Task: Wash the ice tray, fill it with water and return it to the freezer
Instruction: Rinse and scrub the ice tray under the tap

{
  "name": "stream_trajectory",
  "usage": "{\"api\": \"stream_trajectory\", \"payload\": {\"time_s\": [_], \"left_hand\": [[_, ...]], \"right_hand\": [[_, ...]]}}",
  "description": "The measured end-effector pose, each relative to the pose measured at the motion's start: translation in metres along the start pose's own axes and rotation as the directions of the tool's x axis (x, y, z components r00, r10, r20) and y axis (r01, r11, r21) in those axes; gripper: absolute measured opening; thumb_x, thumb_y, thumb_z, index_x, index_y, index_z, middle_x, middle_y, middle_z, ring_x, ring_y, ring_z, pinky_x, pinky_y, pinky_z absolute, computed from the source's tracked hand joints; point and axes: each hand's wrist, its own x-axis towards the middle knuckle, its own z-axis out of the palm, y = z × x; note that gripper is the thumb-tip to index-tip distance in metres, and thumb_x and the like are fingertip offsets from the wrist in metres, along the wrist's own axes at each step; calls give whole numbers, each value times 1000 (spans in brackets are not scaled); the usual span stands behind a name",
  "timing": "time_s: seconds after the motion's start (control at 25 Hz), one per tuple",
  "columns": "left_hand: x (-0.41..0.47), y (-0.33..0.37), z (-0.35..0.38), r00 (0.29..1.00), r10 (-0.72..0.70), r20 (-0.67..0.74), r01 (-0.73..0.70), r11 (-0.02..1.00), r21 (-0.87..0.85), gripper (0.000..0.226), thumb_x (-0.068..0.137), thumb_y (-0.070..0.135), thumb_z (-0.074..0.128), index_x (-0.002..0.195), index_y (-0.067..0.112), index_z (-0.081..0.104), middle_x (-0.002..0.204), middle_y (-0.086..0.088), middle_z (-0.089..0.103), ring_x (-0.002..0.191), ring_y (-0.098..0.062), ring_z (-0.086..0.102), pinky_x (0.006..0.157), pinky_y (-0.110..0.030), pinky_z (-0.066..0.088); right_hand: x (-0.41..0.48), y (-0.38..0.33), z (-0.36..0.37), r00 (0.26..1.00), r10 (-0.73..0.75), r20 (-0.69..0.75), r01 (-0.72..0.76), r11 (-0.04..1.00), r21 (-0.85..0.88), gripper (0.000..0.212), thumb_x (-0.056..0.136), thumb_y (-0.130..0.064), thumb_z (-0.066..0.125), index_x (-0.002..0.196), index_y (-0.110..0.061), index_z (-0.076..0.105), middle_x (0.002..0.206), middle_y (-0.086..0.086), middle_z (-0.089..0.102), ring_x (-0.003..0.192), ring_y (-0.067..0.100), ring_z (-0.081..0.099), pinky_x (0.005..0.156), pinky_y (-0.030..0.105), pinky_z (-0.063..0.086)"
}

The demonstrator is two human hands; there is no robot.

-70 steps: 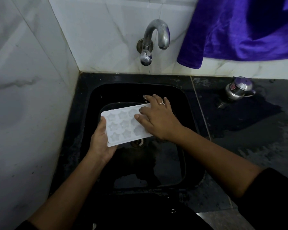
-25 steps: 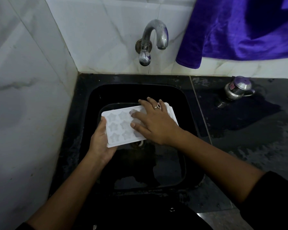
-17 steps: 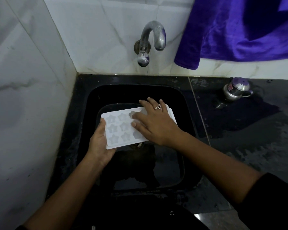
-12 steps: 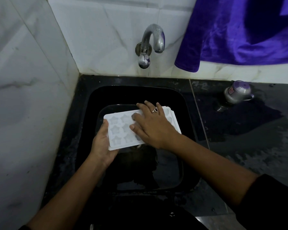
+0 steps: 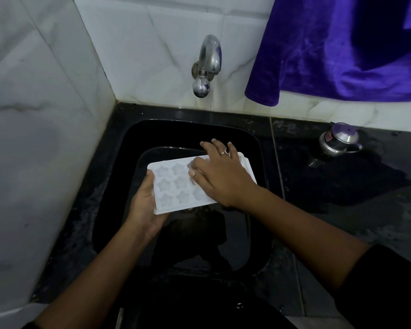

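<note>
Washing step in hand: ice tray (image 5: 173, 184) held roughly level over black sink (image 5: 133, 138), below tap (image 5: 208, 65). At its left end, left hand (image 5: 144, 205) grips the edge, thumb on top, the rest underneath and out of sight. Across the star moulds, right hand (image 5: 220, 179) lies flat, fingers (image 5: 215, 148) straight, slightly spread, pressing down. Next move calls for moulds under the tap, tray kept level. Tray's right half is covered. Thin stream from the tap possibly running, but too dim to confirm.

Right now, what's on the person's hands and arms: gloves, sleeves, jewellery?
No gloves. The right hand wears a ring; a black sleeve covers that arm above the bare forearm. The left hand shows no ring, forearm bare.
</note>
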Motion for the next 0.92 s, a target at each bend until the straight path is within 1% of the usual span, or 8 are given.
{"api": "stream_trajectory", "payload": {"time_s": [0.08, 0.16, 0.28, 0.36, 0.44, 0.56, 0.76, 0.92], "left_hand": [[-2, -6, 4, 1000, 16, -24, -16, 1000, -8, 62, 109, 54, 28, 128, 7, 65, 124, -18, 74, 102, -30, 77, 69, -39, 64], [-4, -13, 6, 998, 39, -42, -39, 999, -6, 62, 109, 54, 29, 126, 8, 66, 120, -17, 76, 99, -30, 78, 69, -39, 65], [-7, -23, 9, 994, 57, -89, -57, 998, 2, 61, 109, 54, 32, 129, 7, 66, 126, -17, 73, 107, -31, 76, 77, -41, 64], [-8, -28, 10, 994, 67, -92, -67, 998, 2, 64, 109, 55, 32, 134, 6, 64, 129, -18, 72, 111, -33, 74, 80, -42, 64], [-9, -30, 10, 992, 78, -104, -78, 997, 4, 64, 109, 55, 31, 133, 6, 64, 126, -18, 73, 108, -32, 75, 77, -40, 65], [-11, -32, 11, 991, 80, -108, -79, 997, 20, 64, 109, 55, 30, 135, 6, 63, 129, -17, 72, 111, -32, 74, 80, -39, 65], [-14, -21, 4, 993, 75, -94, -74, 997, 17, 65, 108, 56, 29, 131, 7, 64, 127, -17, 73, 107, -30, 75, 80, -40, 65], [-13, -8, -1, 996, 71, -45, -70, 997, 39, 65, 109, 55, 27, 131, 7, 64, 127, -18, 73, 107, -31, 75, 78, -40, 65]], "right_hand": [[-3, -1, 5, 999, -36, 17, 36, 999, 16, 52, 105, -52, 27, 134, -26, 60, 165, 14, 30, 156, 37, 15, 124, 63, 5], [-9, 9, 8, 996, -85, 17, 85, 996, 5, 47, 107, -51, 30, 140, -29, 57, 165, 14, 29, 156, 37, 14, 124, 63, 4], [-10, 17, 2, 998, -54, -13, 54, 998, 21, 40, 109, -47, 33, 131, -30, 61, 165, 14, 30, 155, 37, 16, 124, 62, 5], [-12, 15, 5, 996, -94, 7, 94, 995, 16, 43, 108, -48, 33, 135, -28, 60, 165, 14, 30, 156, 37, 16, 125, 62, 5], [-16, 19, 8, 990, -142, 18, 142, 990, 6, 44, 108, -49, 33, 140, -30, 57, 165, 14, 29, 156, 37, 15, 125, 62, 5], [-14, 22, 1, 995, -97, -3, 97, 995, 10, 41, 109, -48, 32, 132, -31, 61, 165, 14, 30, 156, 37, 16, 124, 62, 5], [-12, 14, 6, 986, -162, 21, 163, 987, 1, 46, 109, -50, 30, 142, -32, 56, 166, 14, 28, 156, 37, 14, 124, 63, 4], [-2, -3, 2, 997, -73, -12, 73, 997, 19, 47, 108, -50, 30, 134, -28, 62, 165, 14, 29, 156, 37, 15, 124, 62, 4]]}}
